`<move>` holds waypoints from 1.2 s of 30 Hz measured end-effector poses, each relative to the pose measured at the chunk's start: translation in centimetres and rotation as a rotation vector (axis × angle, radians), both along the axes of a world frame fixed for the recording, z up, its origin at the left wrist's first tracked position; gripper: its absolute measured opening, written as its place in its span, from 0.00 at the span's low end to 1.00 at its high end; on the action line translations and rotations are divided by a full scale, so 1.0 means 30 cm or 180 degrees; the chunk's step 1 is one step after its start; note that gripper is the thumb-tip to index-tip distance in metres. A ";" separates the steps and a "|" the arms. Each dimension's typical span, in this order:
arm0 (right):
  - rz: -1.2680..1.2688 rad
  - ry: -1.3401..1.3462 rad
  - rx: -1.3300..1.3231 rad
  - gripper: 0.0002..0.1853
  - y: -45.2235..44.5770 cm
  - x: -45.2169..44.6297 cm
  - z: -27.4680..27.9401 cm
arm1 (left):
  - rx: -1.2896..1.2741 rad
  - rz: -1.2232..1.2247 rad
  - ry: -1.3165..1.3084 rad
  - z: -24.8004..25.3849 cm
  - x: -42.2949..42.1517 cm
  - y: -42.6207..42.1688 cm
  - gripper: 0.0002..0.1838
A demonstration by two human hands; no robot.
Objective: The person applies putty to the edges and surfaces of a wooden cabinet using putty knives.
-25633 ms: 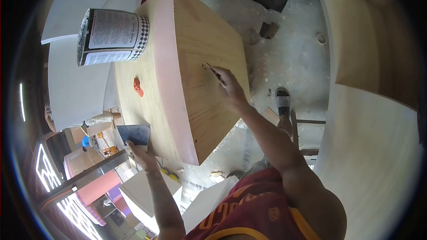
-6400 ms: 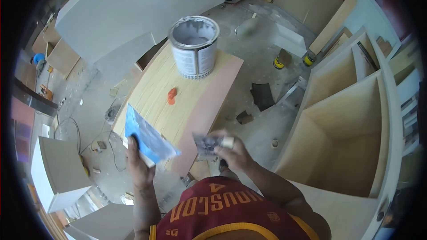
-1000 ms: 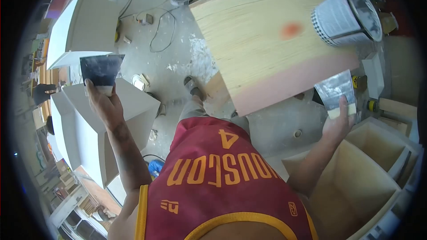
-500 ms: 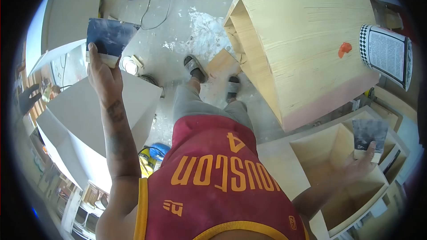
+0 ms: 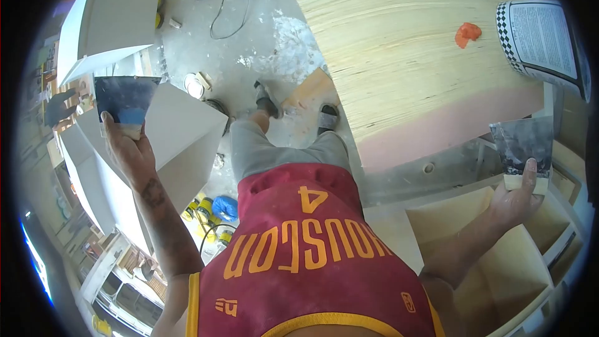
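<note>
My left hand (image 5: pixel 130 153) is closed round the pale handle edge of a wide dark-bladed filler spreader (image 5: pixel 125 95), held up before the white panels on the left. In my right hand (image 5: pixel 515 203) is a similar dark spreader (image 5: pixel 523 143), its blade smeared with whitish residue, held above the open wooden compartments at the right. Beyond that hand lies a large plywood surface (image 5: pixel 405 43) with a pinkish band along its near edge. A blob of orange paste (image 5: pixel 467 34) sits on it, beside a can (image 5: pixel 540 40) with a checkered label.
White cabinet panels (image 5: pixel 125 12) stand on the left. Yellow containers and a blue bundle (image 5: pixel 224 208) lie near my left side. A cable (image 5: pixel 231 6) runs over the stained floor. A compartmented wooden box (image 5: pixel 462 212) is at lower right. A dark hand shape (image 5: pixel 60 106) shows far left.
The plywood now fills more of the view as I have come closer to it. My left hand and spreader appear lower and further left; the right spreader appears higher.
</note>
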State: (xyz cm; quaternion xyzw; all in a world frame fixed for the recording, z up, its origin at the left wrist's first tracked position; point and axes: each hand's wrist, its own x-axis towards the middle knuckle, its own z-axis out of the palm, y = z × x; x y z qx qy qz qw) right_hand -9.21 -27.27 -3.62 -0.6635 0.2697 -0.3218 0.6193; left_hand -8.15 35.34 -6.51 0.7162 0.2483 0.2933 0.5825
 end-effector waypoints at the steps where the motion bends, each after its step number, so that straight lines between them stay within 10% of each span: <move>1: -0.0023 0.0067 -0.0045 0.19 -0.013 -0.012 -0.005 | 0.0396 -0.0061 0.0198 0.000 -0.007 -0.007 0.22; 12: -0.0680 0.0575 -0.0538 0.25 -0.192 -0.187 -0.169 | -0.0462 -0.0003 0.0358 -0.077 0.095 -0.257 0.19; 19: -0.0687 0.2577 -0.5700 0.23 -0.271 -0.405 -0.184 | -0.0739 -0.0581 0.0393 -0.223 0.214 -0.347 0.19; 24: -0.1191 0.2814 -0.6076 0.22 -0.362 -0.181 -0.110 | -0.0434 -0.0173 0.0503 -0.249 0.131 -0.147 0.20; 31: -0.0258 0.0562 -0.6700 0.23 -0.317 0.110 0.067 | -0.0622 0.0345 0.0337 -0.237 0.167 0.096 0.24; 36: -0.0773 0.1562 -0.6946 0.25 -0.058 0.140 0.221 | -0.0709 -0.0005 -0.0093 -0.225 0.382 0.195 0.32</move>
